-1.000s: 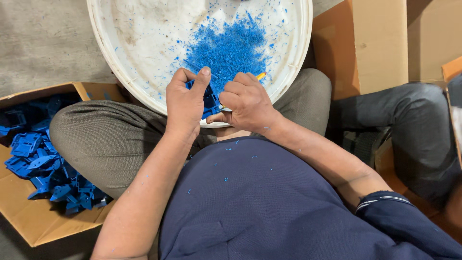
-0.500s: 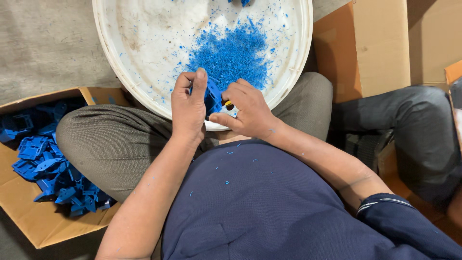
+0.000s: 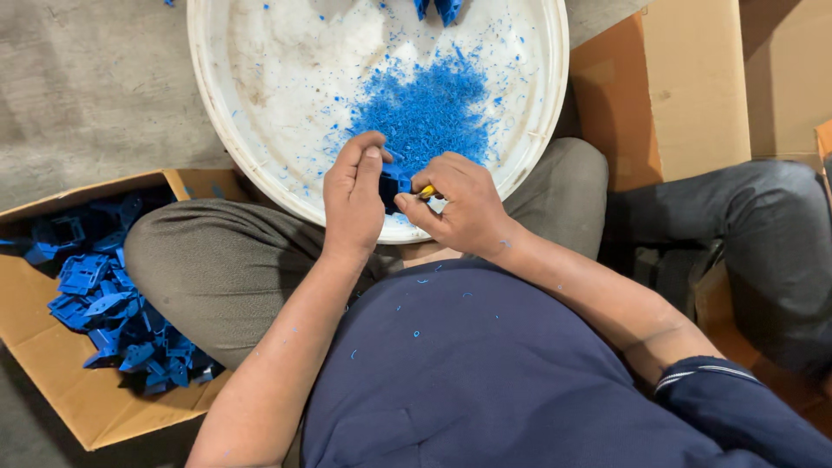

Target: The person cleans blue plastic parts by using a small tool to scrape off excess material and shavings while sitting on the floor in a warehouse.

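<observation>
Grey concrete floor [image 3: 95, 95] stays open at upper left; cardboard boxes [image 3: 693, 95] crowd the right. Over the white basin's [image 3: 260, 165] near rim, left hand [image 3: 354, 204] pinches a blue plastic part [image 3: 392, 186], right hand [image 3: 459, 208] grips a yellow-handled blade [image 3: 428, 191] against it.

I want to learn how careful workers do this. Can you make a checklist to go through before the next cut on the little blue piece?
1. Left hand has a firm grip on the blue plastic part: ok.
2. Right hand holds the small yellow-handled knife: ok.
3. Blade pointing away from the fingers: cannot tell, the blade is hidden.
4. Work sits over the white round tray, so scraps land inside: ok.
5. Blue shavings pile stays in the tray: not ok, a few flecks lie on the navy shirt.
6. Cardboard box of blue parts close by the left knee: ok.
</observation>
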